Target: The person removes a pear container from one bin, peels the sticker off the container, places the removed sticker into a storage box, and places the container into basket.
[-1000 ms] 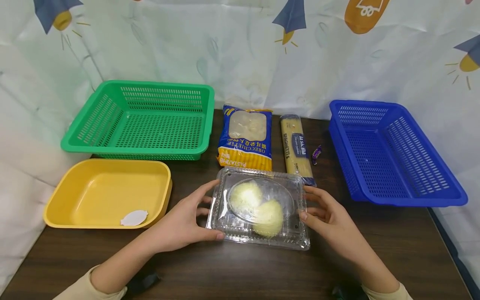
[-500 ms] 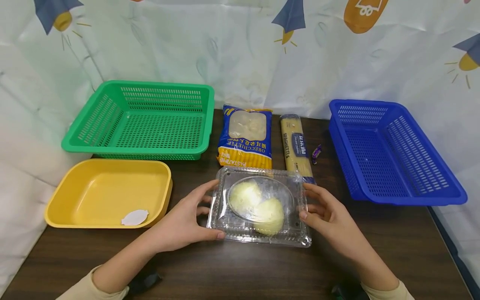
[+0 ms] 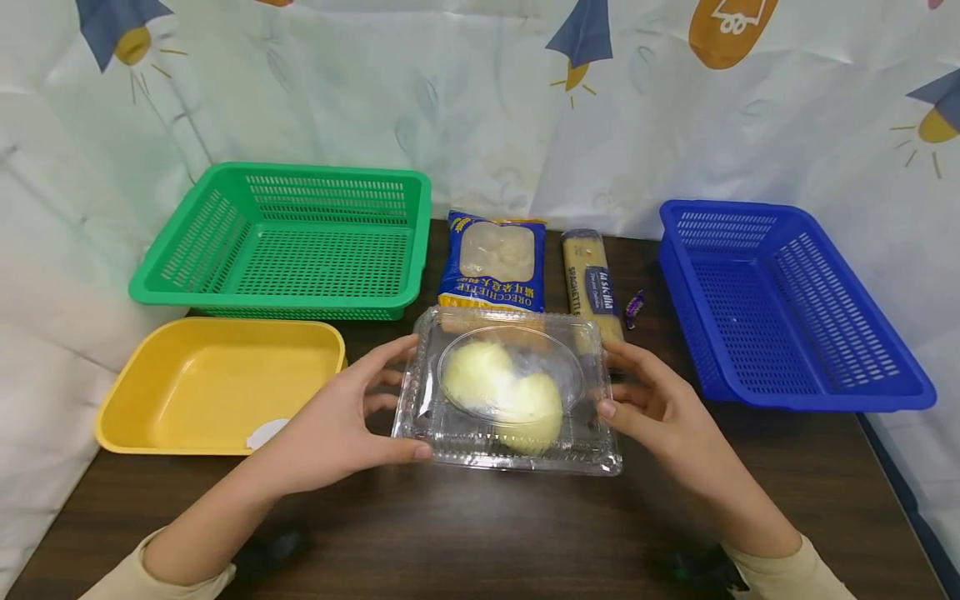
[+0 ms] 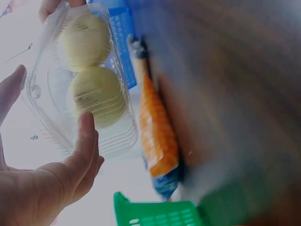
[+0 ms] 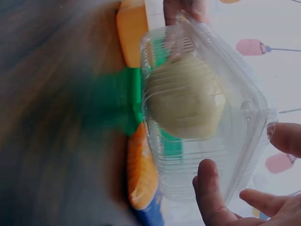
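A clear plastic clamshell container is held between both hands, raised off the table. Inside lie two pale yellow-green round pieces, possibly peeled onions; glare on the lid hides some detail. My left hand grips the container's left side, thumb at the near corner and fingers along the edge. At the opposite side my right hand holds on, thumb toward me, some fingertips behind the wall. In the left wrist view the container shows its ridged wall, and the right wrist view shows one round piece up close.
Behind the container lie an orecchiette bag, a spaghetti pack and a small purple-wrapped item. A green basket and yellow tub with a white label-like piece stand left, a blue basket right.
Both hands have lifted the container higher and slightly left, so it covers more of the pasta packs. The left hand has shifted up and left, partly covering the white piece.
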Action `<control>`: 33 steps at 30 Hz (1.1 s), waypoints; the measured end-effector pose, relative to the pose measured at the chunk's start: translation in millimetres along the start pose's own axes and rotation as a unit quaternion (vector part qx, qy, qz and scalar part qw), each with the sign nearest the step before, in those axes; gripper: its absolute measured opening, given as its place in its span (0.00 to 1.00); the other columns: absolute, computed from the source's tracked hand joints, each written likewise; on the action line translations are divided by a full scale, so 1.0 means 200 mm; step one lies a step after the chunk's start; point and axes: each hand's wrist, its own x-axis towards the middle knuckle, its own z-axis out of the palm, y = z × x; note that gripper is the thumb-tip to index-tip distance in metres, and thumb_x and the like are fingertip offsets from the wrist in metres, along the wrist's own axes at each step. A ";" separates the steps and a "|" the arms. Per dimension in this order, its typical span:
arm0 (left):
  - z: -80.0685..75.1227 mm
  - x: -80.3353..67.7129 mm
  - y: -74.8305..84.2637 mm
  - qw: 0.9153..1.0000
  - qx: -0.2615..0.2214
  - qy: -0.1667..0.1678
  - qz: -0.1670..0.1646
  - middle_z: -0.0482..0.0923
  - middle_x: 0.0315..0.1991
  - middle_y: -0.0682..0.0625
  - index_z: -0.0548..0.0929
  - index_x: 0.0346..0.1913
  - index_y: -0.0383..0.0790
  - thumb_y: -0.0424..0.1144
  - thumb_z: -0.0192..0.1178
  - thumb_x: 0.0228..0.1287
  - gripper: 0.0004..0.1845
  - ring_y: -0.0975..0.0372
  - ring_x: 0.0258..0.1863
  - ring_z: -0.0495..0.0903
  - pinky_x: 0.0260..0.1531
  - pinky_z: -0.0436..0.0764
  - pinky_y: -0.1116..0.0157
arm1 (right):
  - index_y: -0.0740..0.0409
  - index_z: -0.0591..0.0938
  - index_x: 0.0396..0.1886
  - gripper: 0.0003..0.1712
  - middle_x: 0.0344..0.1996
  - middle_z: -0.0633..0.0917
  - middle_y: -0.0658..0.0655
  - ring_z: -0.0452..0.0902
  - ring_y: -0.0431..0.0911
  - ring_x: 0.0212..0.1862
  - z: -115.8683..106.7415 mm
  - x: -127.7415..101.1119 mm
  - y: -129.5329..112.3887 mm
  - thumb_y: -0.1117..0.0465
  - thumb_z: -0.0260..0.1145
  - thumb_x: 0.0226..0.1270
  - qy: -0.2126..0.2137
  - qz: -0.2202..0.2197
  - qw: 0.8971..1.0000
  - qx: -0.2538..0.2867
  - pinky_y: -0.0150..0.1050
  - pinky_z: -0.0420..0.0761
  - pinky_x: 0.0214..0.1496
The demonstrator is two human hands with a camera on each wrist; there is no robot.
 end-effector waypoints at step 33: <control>-0.73 0.10 -0.05 0.973 -0.183 0.069 0.127 0.71 0.77 0.41 0.68 0.83 0.33 0.05 0.62 0.59 0.48 0.54 0.61 0.82 0.50 0.87 0.68 | 0.43 0.73 0.82 0.36 0.79 0.71 0.46 0.78 0.49 0.71 0.32 0.66 -0.35 0.52 0.72 0.78 -0.033 -0.041 0.997 0.050 0.57 0.77 0.73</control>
